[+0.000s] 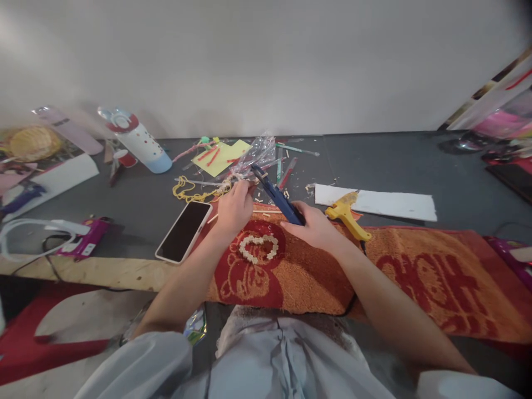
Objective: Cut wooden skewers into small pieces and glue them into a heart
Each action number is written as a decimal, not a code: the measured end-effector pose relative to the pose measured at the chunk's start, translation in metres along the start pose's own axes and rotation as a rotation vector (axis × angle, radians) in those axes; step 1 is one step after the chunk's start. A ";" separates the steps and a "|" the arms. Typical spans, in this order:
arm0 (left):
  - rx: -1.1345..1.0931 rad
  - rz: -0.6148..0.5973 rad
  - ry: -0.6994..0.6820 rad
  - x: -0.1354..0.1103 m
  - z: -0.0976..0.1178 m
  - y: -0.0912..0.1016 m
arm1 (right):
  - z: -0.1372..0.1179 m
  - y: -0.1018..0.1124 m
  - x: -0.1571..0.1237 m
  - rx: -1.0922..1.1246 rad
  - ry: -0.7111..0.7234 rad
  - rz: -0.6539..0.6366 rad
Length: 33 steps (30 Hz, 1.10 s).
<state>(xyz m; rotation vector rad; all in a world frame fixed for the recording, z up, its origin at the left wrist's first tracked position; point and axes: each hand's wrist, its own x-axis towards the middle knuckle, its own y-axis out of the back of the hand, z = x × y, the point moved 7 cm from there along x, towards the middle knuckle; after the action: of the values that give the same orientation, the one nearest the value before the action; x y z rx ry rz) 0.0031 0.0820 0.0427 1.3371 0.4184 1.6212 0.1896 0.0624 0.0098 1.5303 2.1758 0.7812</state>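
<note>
My right hand (318, 226) is closed round a long dark-blue hand tool (279, 200), whose narrow far end points up and left; its exact kind is unclear. Close to that end, my left hand (236, 205) has its fingers pinched together, and what they hold is too small to name. Between my forearms, a heart-shaped ring of small cream pieces (272, 240) lies on an orange and red towel (320, 271). Beyond the hands are short pale bits, thin sticks and a crumpled clear plastic bag (264, 152).
A phone (183, 233) lies left of my left hand, near yellow cord (183, 190). Right of my right hand are a yellow glue gun (347, 213) and a white strip (394, 204). A dotted bottle (141, 141) and yellow paper (220, 157) lie farther back.
</note>
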 end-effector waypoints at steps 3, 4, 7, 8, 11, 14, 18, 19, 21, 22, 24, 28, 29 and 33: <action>-0.048 0.004 0.009 0.000 0.001 0.002 | 0.002 0.001 0.000 0.045 0.036 -0.024; -0.065 0.001 0.011 0.000 0.001 0.003 | 0.003 0.001 0.000 0.057 0.049 -0.032; -0.116 -0.020 0.012 0.000 0.002 0.002 | 0.002 0.002 0.000 0.090 0.087 -0.054; -0.129 -0.027 0.011 0.000 0.003 0.003 | 0.002 0.003 -0.001 0.096 0.092 -0.066; -0.143 -0.042 0.017 0.000 0.004 0.004 | 0.001 0.003 -0.002 0.087 0.092 -0.093; -0.120 -0.050 0.038 0.000 0.002 0.004 | 0.000 0.004 -0.002 0.086 0.102 -0.092; -0.093 -0.056 0.041 0.000 0.002 0.002 | 0.000 0.004 -0.002 0.086 0.091 -0.086; -0.086 -0.056 0.028 0.000 0.003 0.002 | 0.000 0.004 -0.002 0.085 0.083 -0.086; -0.059 -0.050 -0.005 -0.001 0.005 0.002 | 0.001 0.004 -0.001 0.083 0.071 -0.088; -0.044 -0.046 -0.023 -0.001 0.006 0.002 | 0.002 0.004 -0.001 0.082 0.070 -0.088; -0.031 -0.038 -0.058 -0.001 0.009 0.003 | 0.003 0.003 0.000 0.090 0.080 -0.086; -0.044 -0.017 -0.129 -0.001 0.014 0.005 | 0.005 0.003 0.000 0.117 0.094 -0.085; -0.042 -0.011 -0.138 -0.001 0.014 0.005 | 0.006 0.003 0.000 0.116 0.088 -0.087; -0.038 -0.008 -0.130 -0.001 0.014 0.005 | 0.007 0.003 0.000 0.105 0.070 -0.092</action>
<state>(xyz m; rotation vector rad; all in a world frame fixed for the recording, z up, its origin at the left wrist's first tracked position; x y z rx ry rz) 0.0132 0.0747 0.0504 1.4012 0.3132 1.5191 0.1957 0.0650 0.0058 1.4598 2.3537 0.7114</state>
